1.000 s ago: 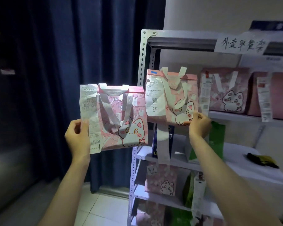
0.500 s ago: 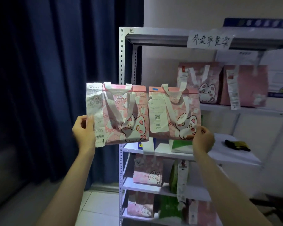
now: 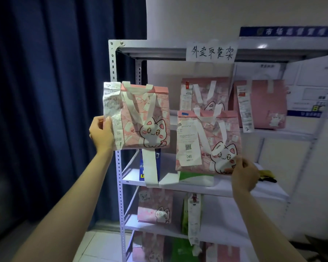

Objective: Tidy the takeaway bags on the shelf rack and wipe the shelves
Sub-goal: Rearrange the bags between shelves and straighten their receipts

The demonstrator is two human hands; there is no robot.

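Observation:
My left hand [image 3: 102,132] grips the left edge of a pink cat-print takeaway bag [image 3: 148,118] with a long receipt, held up in front of the rack's left post [image 3: 113,69]. My right hand [image 3: 243,173] pinches the lower right corner of a second pink cat bag [image 3: 208,142] bearing a slip numbered 046. That bag hangs lower, in front of the upper shelf. Two more pink bags [image 3: 203,93] [image 3: 263,104] stand on the upper shelf [image 3: 284,133] behind.
A white metal shelf rack carries a handwritten paper sign [image 3: 211,52] on top. The middle shelf [image 3: 271,193] holds a blue box, a green bag and a dark-yellow cloth [image 3: 267,176]. Lower shelves hold pink and green bags. A dark blue curtain [image 3: 55,91] hangs left.
Both bags have moved apart: the left one rose toward the rack post, the right one shifted right and lower. The view has swung slightly left and closer.

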